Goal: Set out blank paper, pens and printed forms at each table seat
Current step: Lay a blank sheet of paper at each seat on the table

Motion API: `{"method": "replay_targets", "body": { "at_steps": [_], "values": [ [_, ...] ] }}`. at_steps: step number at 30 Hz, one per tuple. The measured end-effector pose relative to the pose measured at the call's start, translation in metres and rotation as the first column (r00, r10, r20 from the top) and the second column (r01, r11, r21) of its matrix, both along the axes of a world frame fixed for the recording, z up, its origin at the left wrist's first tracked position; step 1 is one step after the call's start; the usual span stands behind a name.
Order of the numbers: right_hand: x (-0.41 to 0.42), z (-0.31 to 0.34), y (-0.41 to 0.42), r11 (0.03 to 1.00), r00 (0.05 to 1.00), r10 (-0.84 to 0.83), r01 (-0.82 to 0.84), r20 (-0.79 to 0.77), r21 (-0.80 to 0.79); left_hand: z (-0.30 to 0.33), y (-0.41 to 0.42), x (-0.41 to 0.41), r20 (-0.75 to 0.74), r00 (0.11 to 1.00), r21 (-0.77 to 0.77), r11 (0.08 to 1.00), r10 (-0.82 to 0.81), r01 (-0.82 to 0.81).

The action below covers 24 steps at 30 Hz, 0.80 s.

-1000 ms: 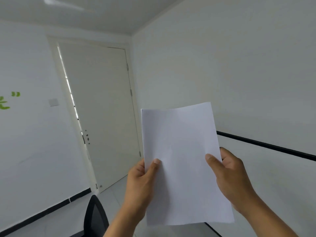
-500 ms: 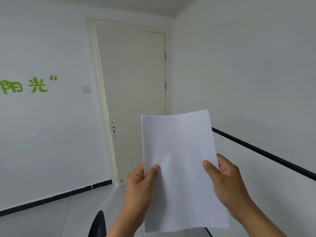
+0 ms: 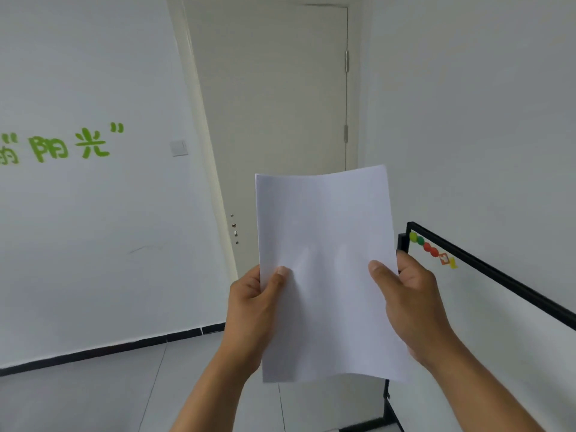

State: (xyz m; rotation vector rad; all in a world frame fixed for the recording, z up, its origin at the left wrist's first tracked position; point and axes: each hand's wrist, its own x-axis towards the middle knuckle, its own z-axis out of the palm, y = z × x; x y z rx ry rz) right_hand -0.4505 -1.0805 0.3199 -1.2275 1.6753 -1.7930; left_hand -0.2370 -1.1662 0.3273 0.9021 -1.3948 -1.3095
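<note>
White blank paper sheets [image 3: 324, 244] up in air, in front of closed door [image 3: 274, 104]. Left hand [image 3: 252, 304] pinches left edge, right hand [image 3: 405, 297] pinches right edge. Step: carrying paper. No table seen. Next: find seat, lay sheet flat.

You had only the floor [image 3: 93, 397] under you as a bearing surface: pale grey tiles with thin seams running away from you. It filled the view from 6 to 9 o'clock. A black skirting strip [image 3: 124, 346] marked its far edge where it met the wall. At 5 o'clock the black frame of a whiteboard stand [image 3: 386, 410] came down toward the tiles; its foot ran out of view.
</note>
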Motion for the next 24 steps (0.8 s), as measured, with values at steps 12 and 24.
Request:
{"method": "replay_targets", "body": {
  "at_steps": [12, 24],
  "values": [
    [-0.064, 0.023, -0.229, 0.96, 0.96, 0.278, -0.279, -0.04, -0.005, 0.028, -0.152, -0.048, -0.033, 0.942, -0.031, 0.942, 0.334, -0.335],
    [0.022, 0.034, -0.45, 0.82, 0.821, 0.567, -0.57, -0.056, -0.048, 0.025, -0.323, 0.03, -0.068, 0.821, -0.031, 0.821, 0.567, -0.57]
  ]
}}
